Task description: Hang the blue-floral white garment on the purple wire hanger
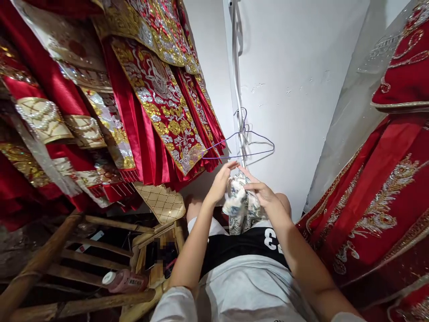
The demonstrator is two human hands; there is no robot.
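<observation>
A crumpled cloth (238, 197) in white with a grey-blue and yellowish floral pattern hangs in front of my lap, its lower end between my knees. My right hand (263, 193) is closed on the cloth's upper right part, thumb and fingers pinching it, with the index finger stretched toward my left hand. At the cloth's upper left edge, my left hand (221, 181) has its fingers stretched out and slightly bent, the tips close to my right index finger. A thin purple wire hanger (258, 154) hangs just beyond both hands with nothing on it.
Red embroidered garments (167, 116) hang at left, and more red gowns (378, 201) at right. A white pole (234, 67) runs along the white wall (295, 53). At lower left stand a bamboo chair (110, 304) and a bottle (125, 281) with pink contents.
</observation>
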